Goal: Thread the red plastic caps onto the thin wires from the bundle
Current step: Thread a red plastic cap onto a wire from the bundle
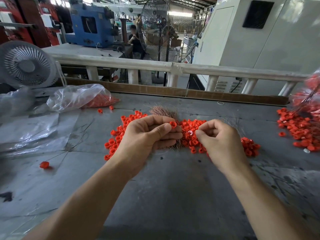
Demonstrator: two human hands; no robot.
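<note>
The left hand [147,135] is curled around the wire bundle [163,110], whose thin coppery ends fan out beyond the fingers on the far side and poke out again below the palm on the near side. Its thumb and forefinger pinch one red cap [172,124] at the fingertips, open side facing the camera. The right hand [220,141] sits just to the right, fingers curled in, thumb and forefinger pressed together as if on a single wire; the wire itself is too fine to make out, so what it holds cannot be told. Both hands hover above a loose pile of caps [192,134] spread on the grey table [164,187], running left and right beneath them.

At the far left lies a clear bag [78,97] with more caps inside, and a few strays sit beside it. One lone cap on a wire [44,164] lies near left. At the right edge a second heap [297,129] of caps with wires is piled beside another bag [310,96]. A small white fan [27,64] stands at the far left, a large floor fan [166,30] beyond the rail [173,66]
</note>
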